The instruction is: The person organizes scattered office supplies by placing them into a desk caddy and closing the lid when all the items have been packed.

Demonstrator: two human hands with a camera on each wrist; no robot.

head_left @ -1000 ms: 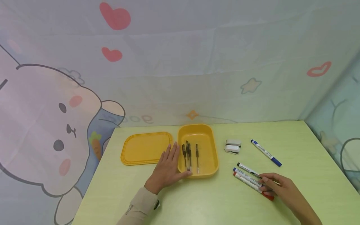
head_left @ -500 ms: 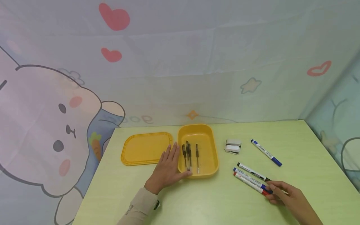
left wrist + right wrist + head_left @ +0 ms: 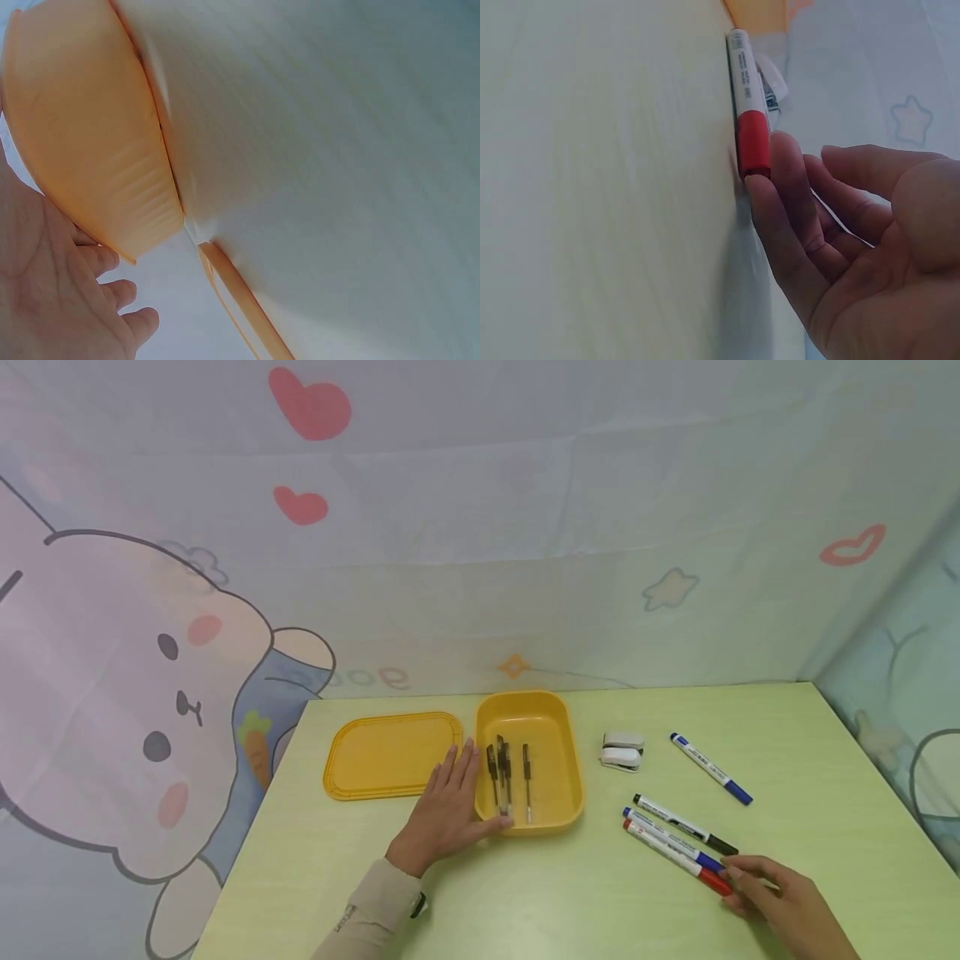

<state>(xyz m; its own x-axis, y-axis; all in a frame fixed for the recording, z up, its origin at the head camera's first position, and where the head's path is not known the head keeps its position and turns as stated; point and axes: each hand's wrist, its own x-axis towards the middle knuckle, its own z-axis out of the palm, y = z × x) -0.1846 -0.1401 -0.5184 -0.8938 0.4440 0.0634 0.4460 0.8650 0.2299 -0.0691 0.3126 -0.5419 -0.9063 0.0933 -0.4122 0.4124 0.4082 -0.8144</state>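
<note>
In the head view my left hand (image 3: 446, 814) lies at the left side of a yellow plastic box (image 3: 576, 777), fingers straight along its wall and thumb over the near rim. Inside the box are several pens (image 3: 502, 777) with black caps. My right hand (image 3: 776, 893) is at the capped ends of a red marker (image 3: 675, 853) and a blue marker (image 3: 667, 835), which lie side by side. In the right wrist view fingertips are right at the end of the red cap (image 3: 753, 142), and the thumb stands apart from it. A black marker (image 3: 682, 822) lies just beyond them.
A yellow lid (image 3: 393, 756) lies flat left of the box. Right of the box are white staplers (image 3: 622, 752), and farther right another blue marker (image 3: 708, 767). A printed cloth (image 3: 480, 568) hangs behind the table's back edge.
My right hand has slid toward the near right, off the black marker, whose cap now shows fully, to the blue and red caps. My left hand has stayed at the box.
</note>
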